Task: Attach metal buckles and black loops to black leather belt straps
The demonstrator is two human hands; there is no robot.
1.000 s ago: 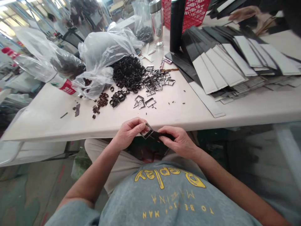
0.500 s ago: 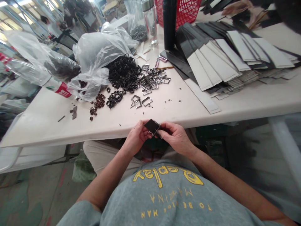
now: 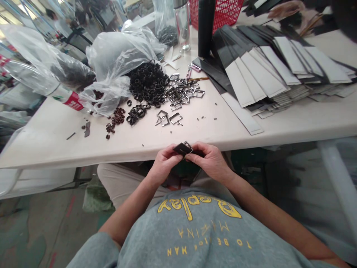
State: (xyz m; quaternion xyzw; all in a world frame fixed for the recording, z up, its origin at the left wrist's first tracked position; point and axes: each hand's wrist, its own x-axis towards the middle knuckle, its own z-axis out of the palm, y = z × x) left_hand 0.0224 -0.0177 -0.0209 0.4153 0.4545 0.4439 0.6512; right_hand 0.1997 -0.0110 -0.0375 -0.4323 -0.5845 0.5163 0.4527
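A dark strap piece [image 3: 182, 149] with a metal buckle at its end is held just off the table's front edge. My left hand [image 3: 166, 160] pinches its left side, thumb on top. My right hand [image 3: 208, 158] grips the buckle end, thumb and fingers closed. Beyond them on the table lie a few loose metal frames [image 3: 175, 118] and a heap of metal buckles [image 3: 181, 91]. Left of that is a pile of black loops [image 3: 147, 82], with small brown rings [image 3: 118, 116] beside it.
Clear plastic bags [image 3: 111, 56] and a bottle with a red label [image 3: 74, 101] stand at the left. At the back are a glass bottle [image 3: 183, 31], a black cylinder [image 3: 205, 29] and a red basket [image 3: 227, 15]. Stacked dark and white strips [image 3: 256, 76] cover the right side.
The strap piece has tilted in my hands, and its flat dark face shows less. My left thumb has come over onto it. The view has shifted slightly.
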